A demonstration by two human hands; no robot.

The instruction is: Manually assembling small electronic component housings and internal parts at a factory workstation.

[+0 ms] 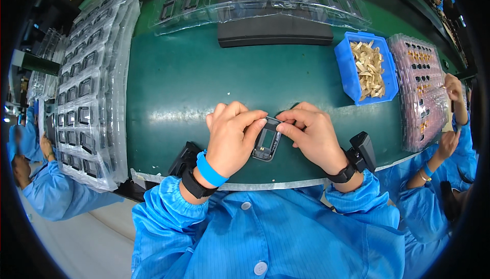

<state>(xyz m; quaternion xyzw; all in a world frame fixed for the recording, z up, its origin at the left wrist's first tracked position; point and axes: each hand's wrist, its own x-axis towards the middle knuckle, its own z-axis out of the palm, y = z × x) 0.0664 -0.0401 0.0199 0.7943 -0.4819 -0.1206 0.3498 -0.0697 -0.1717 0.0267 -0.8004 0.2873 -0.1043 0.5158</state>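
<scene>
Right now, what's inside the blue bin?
The blue bin holds a loose heap of small tan pieces, piled against its far and right walls. The bin floor beneath them is covered; only the left inner wall shows.

— Where does the view sit?

— On the person's head, looking steeply down over the chest at the green worktop (204,75), facing its far edge.

— How near?

— Close: the hands fill the middle just past the near edge, with the left hand (232,138) and right hand (314,136) side by side.

— And the lens?

— A wide fisheye; the worktop's edges bow toward a dark rim. There is only this one view, so nothing is shared.
</scene>
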